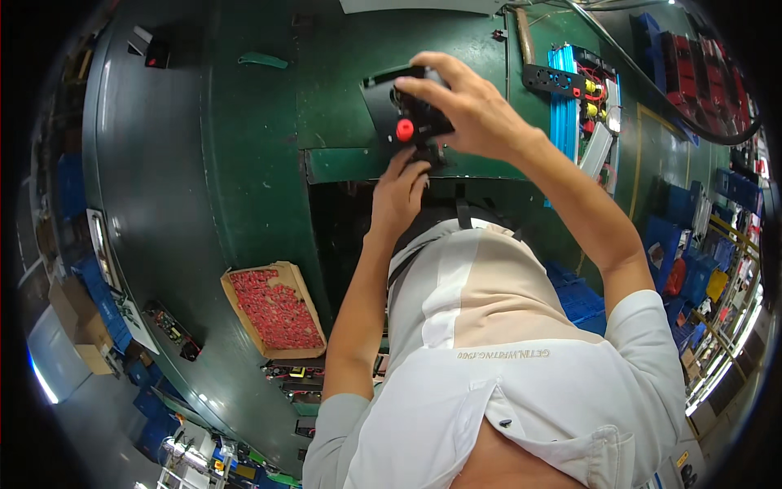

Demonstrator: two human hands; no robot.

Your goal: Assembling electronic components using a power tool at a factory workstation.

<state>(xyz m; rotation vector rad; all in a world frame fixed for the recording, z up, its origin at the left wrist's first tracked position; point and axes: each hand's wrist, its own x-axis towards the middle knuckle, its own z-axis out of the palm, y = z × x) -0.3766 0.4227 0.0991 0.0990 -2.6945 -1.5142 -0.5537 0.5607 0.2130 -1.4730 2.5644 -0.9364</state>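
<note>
Above the bench's near edge I hold a black metal panel (379,110) with a round red knob-like fitting (405,129) on its face. My right hand (468,102) is closed on its upper right side, thumb and fingers over the edge. Below the panel, my left hand (397,194) has its fingertips pressed together at a small dark part by the lower edge. What that part is, I cannot make out.
A cardboard tray (318,314) of small red parts lies left of my body. On the right sits a blue-finned device (564,110) with exposed components. A green strip (263,60) lies on the green bench (252,179). Red-black pieces (156,54) lie far left.
</note>
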